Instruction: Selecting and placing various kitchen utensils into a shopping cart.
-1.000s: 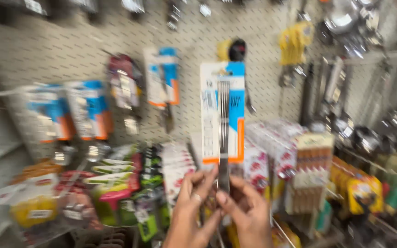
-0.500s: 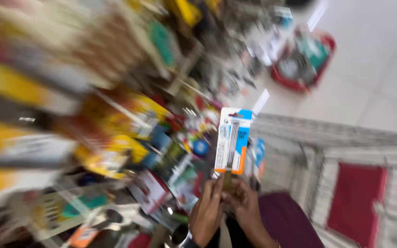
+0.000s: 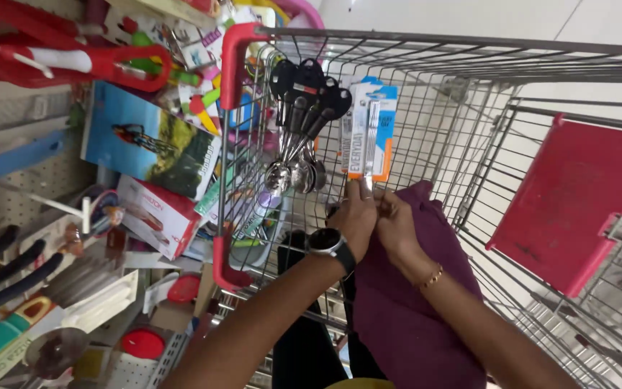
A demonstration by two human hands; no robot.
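left hand [image 3: 354,216]: pinched on the bottom edge of the carded pack [image 3: 371,130], watch on wrist
right hand [image 3: 395,223]: fingers closed on the same bottom edge, touching left hand
carded pack: upright inside wire cart [image 3: 469,115], white-blue-orange card, slim metal pieces in blister
measuring spoons [image 3: 300,137]: black handles, steel bowls, just beside pack at 9 o'clock
step tip: keep both grips low, lower pack flat onto purple cloth [image 3: 404,302]
boxes: red-white box [image 3: 156,216] at 8 o'clock; blue picture card [image 3: 145,140] at 9 o'clock
cart flap [image 3: 570,194]: red, at 3 o'clock
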